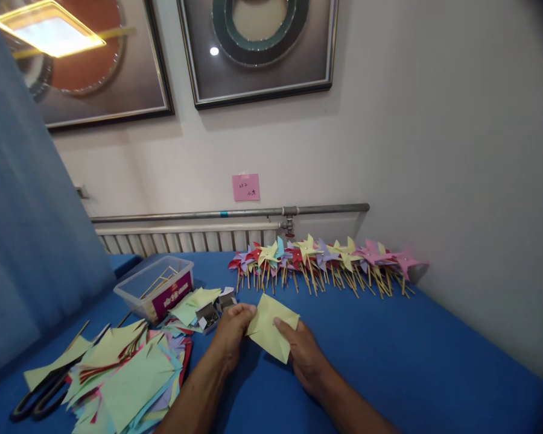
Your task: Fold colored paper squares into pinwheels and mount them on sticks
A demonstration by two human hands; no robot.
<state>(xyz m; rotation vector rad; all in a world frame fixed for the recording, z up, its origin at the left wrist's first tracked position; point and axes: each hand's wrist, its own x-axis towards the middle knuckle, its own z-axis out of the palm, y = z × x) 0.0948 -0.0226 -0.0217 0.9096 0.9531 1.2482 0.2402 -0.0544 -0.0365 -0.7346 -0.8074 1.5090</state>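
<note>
A square of pale yellow paper (pixel 271 330), with slits running in from its corners, is held up between both hands above the blue table. My left hand (pixel 235 328) pinches its left corner between thumb and fingers. On the opposite side, my right hand (pixel 301 349) grips the sheet with the thumb on top and the fingers behind. Just left of my left hand stand small open boxes (pixel 207 317) with tiny metal pieces in one. A pile of cut coloured paper sheets (pixel 138 380) lies beside my left forearm.
Finished paper pinwheels (pixel 308 253) on sticks lie in a row at the back. A clear plastic tub (pixel 131 293) with sticks stands left. Black-handled scissors (pixel 49 386) lie at the front left. Behind the blue table (pixel 389 349) are a radiator (pixel 185 240) and a wall.
</note>
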